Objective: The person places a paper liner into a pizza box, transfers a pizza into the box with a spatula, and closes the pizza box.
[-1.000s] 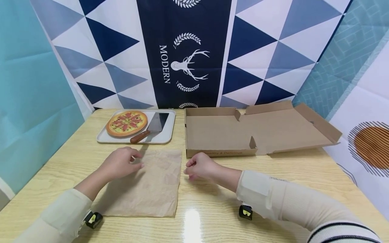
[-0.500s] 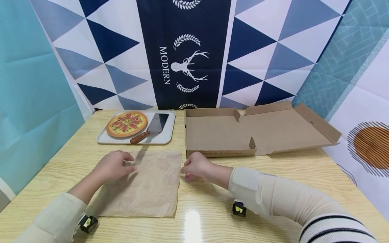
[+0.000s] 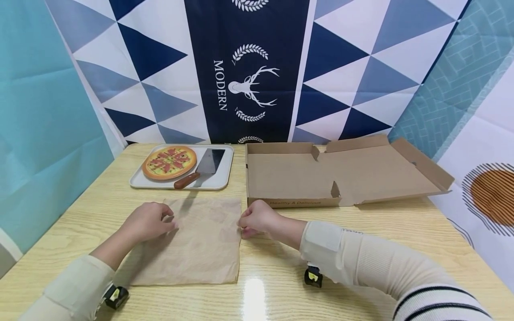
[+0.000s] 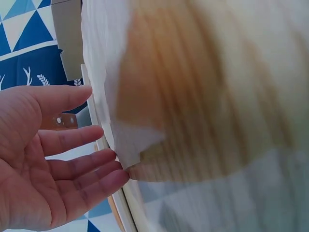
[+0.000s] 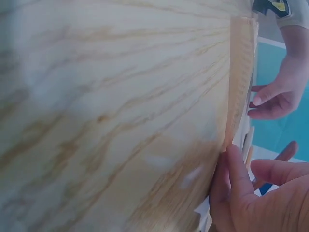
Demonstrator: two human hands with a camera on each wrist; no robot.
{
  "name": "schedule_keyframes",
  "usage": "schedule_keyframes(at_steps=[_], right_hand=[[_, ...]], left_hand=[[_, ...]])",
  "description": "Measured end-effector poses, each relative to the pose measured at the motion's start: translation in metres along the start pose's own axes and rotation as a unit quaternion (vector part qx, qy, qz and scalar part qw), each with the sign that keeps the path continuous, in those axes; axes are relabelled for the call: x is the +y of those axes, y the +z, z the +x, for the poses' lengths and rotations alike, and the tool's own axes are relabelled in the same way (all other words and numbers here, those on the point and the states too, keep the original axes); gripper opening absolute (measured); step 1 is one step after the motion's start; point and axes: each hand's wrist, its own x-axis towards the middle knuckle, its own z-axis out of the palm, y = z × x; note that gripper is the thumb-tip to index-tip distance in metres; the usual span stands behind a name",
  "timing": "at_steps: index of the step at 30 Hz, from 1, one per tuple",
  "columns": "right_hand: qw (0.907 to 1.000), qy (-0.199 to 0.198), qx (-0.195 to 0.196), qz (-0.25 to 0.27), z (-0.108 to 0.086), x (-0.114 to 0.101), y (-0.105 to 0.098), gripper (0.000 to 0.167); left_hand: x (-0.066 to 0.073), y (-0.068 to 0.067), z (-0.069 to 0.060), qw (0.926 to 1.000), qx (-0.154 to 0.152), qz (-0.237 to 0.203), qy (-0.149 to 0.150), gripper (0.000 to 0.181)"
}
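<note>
A square sheet of brown paper point(image 3: 205, 249) lies flat on the table. Above its left part hovers my left hand point(image 3: 146, 222), palm inward and fingers loosely bent, holding nothing. In the left wrist view the left hand point(image 4: 67, 159) has its thumb well apart from its fingers. My right hand point(image 3: 259, 219) is at the sheet's right edge. In the right wrist view the fingertips of the right hand point(image 5: 256, 193) touch the edge of the paper point(image 5: 239, 87), while the thumb stands apart from them.
Behind the sheet, a white tray point(image 3: 140, 183) bears a pizza point(image 3: 169, 163) and a pizza server with a wooden handle point(image 3: 187, 180). To its right, an open cardboard pizza box point(image 3: 289, 176) has its lid point(image 3: 373, 169) folded out rightward. A patterned cloth point(image 3: 249, 89) hangs behind.
My left hand has shifted left and slightly nearer to me. My right hand has moved left to the paper's edge. The sheet's near right corner has shifted slightly right.
</note>
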Motion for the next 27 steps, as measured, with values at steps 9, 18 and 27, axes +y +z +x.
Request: schedule_keyframes(at_steps=[9, 18, 27], right_hand=[[0.9968, 0.013, -0.023, 0.075, 0.003, 0.002, 0.005, 0.007], [0.9957, 0.024, -0.034, 0.083, 0.003, 0.004, 0.01, 0.024], [0.9962, 0.009, -0.023, 0.083, 0.001, 0.002, 0.012, 0.021]], left_hand=[[0.001, 0.0, 0.0, 1.0, -0.002, 0.0, -0.006, 0.031], [0.003, 0.001, -0.001, 1.0, 0.002, 0.001, -0.005, 0.031], [-0.004, -0.002, -0.003, 0.9998, 0.01, -0.019, 0.004, 0.032]])
